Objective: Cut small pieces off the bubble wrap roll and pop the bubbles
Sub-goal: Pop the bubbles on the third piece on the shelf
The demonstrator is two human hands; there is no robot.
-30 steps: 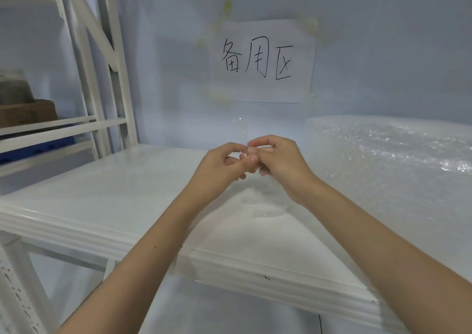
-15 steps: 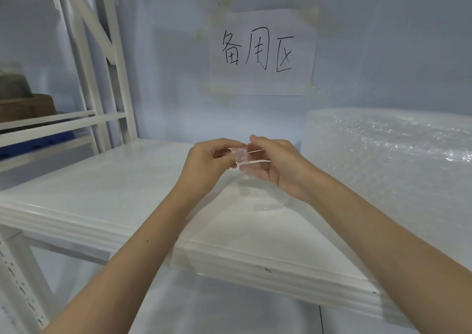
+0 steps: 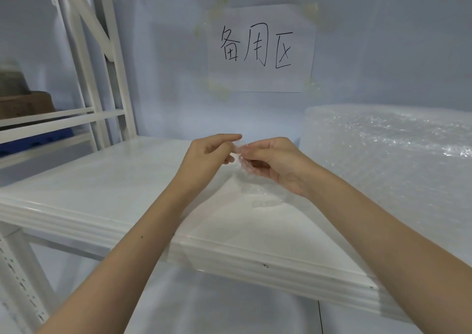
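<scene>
Both hands meet in the middle of the view, raised a little above the white shelf (image 3: 107, 193), and between them they hold a small piece of bubble wrap (image 3: 242, 158). The left hand (image 3: 207, 156) pinches the piece's upper edge, its index finger stretched out straight on top and the other fingers curled beneath. The right hand (image 3: 275, 162) grips the same piece from the right side, thumb on top and fingers curled under it, so the clear film bunches up where the fingertips of the two hands nearly touch.

On the shelf just below and slightly nearer than the hands lie more clear scraps (image 3: 265, 198) — flat, hard to make out against the white surface. The bubble wrap roll (image 3: 383, 149) lies on its side at the right of the shelf, just beside the right wrist, and runs out of view at the right edge.

On the far wall a paper sign (image 3: 261, 48) with three handwritten characters is taped at its corners. At the far left stands a white metal rack (image 3: 102, 52) — on its shelf a brown box (image 3: 25, 103), blurred, with something blue below it.
</scene>
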